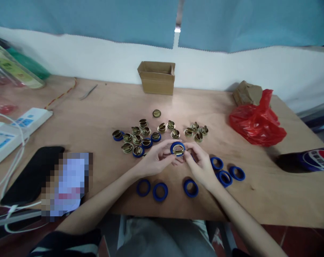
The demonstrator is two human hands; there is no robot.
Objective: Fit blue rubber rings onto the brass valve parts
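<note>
My left hand (157, 157) and my right hand (198, 161) meet above the middle of the wooden table (97, 117). Together they pinch a blue ring with a brass fitting (177, 149) set inside it, fingers curled around its rim. Just beyond my hands lies a scatter of several brass fittings (162, 127), a few of them sitting in blue rings (146, 143). Loose blue rings lie on the table nearer to me: some under my left forearm (160, 191), one under my right wrist (191, 188), more to the right of my right hand (225, 177).
A small open cardboard box (156, 77) stands at the back by the wall. A red plastic bag (255, 120) and a brown packet sit at the right, a cola bottle (309, 160) at the right edge. A black phone (30, 175), white power strips (17, 128) and cables lie left.
</note>
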